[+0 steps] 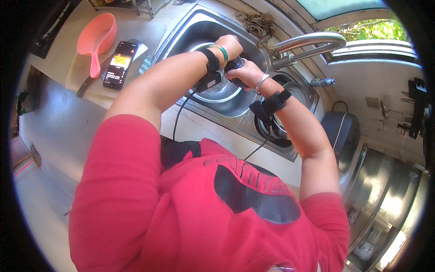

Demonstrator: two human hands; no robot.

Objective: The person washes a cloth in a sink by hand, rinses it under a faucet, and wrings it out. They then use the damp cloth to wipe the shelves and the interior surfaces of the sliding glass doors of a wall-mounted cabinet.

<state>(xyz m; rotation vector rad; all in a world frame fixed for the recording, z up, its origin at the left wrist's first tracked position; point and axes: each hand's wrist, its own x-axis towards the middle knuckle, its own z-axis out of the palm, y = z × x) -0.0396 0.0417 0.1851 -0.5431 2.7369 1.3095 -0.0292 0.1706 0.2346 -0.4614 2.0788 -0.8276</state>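
Observation:
Over the left bowl of the metal sink (183, 37), both my hands are closed close together on a dark, crumpled, cloth-like bundle (235, 65). My left hand (229, 46) makes a fist at its upper end, and most of what lies inside that fist is hidden. Lower and to the right, my right hand (248, 74) wraps round the bundle, whose dark end sticks out under the fingers. Beneath them a round metal basin (217, 94) sits in the sink bowl, partly covered by my hands and wrist.
A curved faucet (312, 44) rises behind the sink; a bunched brown rag (256, 26) lies left of it. Metal pans (290, 129) occupy the right bowl. On the left counter are a pink dipper (96, 41), a phone (120, 65) and a dark-handled knife (85, 86).

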